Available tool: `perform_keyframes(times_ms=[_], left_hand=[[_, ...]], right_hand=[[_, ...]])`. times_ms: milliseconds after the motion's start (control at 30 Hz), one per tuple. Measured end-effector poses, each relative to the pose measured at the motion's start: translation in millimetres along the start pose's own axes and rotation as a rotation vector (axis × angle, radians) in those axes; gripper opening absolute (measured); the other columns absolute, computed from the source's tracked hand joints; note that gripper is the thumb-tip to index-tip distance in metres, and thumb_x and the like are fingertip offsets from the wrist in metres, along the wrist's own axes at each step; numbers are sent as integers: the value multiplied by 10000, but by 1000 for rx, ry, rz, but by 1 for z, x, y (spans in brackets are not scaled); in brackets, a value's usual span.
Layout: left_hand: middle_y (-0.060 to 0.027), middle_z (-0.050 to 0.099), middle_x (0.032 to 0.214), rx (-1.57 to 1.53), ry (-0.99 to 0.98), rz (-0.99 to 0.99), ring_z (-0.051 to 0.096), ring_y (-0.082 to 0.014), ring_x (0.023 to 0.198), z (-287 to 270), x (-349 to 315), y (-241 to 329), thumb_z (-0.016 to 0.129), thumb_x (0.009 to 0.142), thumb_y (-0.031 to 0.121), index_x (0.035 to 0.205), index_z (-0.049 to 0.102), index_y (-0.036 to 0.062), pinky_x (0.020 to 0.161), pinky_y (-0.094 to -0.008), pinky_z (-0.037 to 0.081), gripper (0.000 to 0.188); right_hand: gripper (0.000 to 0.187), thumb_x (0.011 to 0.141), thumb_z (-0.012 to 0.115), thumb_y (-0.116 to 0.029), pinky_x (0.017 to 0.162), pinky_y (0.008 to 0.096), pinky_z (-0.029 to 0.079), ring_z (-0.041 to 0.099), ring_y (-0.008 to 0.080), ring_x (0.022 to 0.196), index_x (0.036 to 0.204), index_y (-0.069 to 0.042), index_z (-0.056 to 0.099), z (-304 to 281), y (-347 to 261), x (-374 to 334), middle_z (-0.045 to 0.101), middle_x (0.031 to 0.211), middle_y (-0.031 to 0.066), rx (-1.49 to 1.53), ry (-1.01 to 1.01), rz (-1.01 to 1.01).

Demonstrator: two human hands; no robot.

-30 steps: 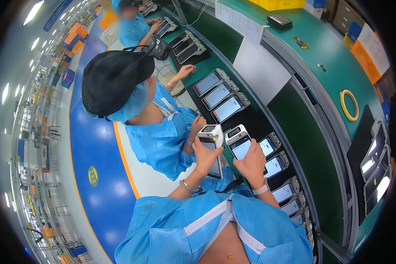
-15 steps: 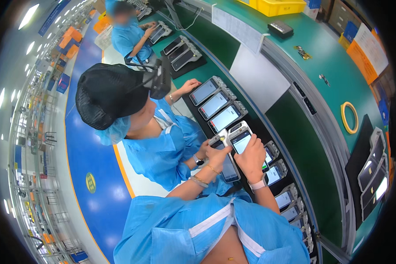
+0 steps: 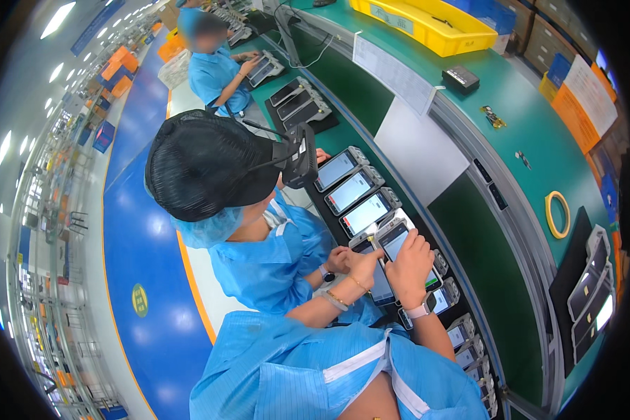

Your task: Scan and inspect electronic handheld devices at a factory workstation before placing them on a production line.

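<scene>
My left hand (image 3: pixel 362 271) is closed around the upper part of a grey handheld terminal (image 3: pixel 383 288) with a dark screen, tilted in front of me. Against it, on the right, lies a second handheld terminal (image 3: pixel 393 241) with a lit screen. My right hand (image 3: pixel 411 264) grips this one, its fingers bent over the screen and covering much of it. A co-worker's hand (image 3: pixel 337 259) is close beside my left hand, near the dark-screened terminal. Three more terminals (image 3: pixel 348 192) with lit screens lie in a row just beyond.
More terminals (image 3: pixel 462 334) line the bench beside my right forearm. A raised green shelf (image 3: pixel 518 112) on the right bears a yellow bin (image 3: pixel 434 28), a black box (image 3: pixel 460 80), a tape roll (image 3: pixel 558 215) and two terminals (image 3: pixel 593 287). A co-worker in a black cap (image 3: pixel 210 164) is close on my left.
My view has shifted, so the bench sits lower in the picture. The co-worker's capped head has come further right, now hiding most of their far hand. Both my hands stay on the terminals.
</scene>
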State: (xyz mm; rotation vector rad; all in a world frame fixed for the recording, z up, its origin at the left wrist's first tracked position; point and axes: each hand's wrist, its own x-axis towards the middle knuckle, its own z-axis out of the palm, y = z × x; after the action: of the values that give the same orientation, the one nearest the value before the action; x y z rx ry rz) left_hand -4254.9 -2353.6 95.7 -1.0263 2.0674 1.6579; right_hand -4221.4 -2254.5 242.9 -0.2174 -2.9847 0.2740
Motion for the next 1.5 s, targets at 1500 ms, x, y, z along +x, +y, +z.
perform_keyframes(times_ms=[1500], left_hand=[[-266,351,1275,-266,-95,-26,381,-356,1187,6,-31,48,765,546,109,1324,293,-56,989,-403,392,924]], right_hand=[[846,571,806,-231,752,373,426,523,257,881,1238,68,381,-5,12,11,494,962,112,-49,70,15]])
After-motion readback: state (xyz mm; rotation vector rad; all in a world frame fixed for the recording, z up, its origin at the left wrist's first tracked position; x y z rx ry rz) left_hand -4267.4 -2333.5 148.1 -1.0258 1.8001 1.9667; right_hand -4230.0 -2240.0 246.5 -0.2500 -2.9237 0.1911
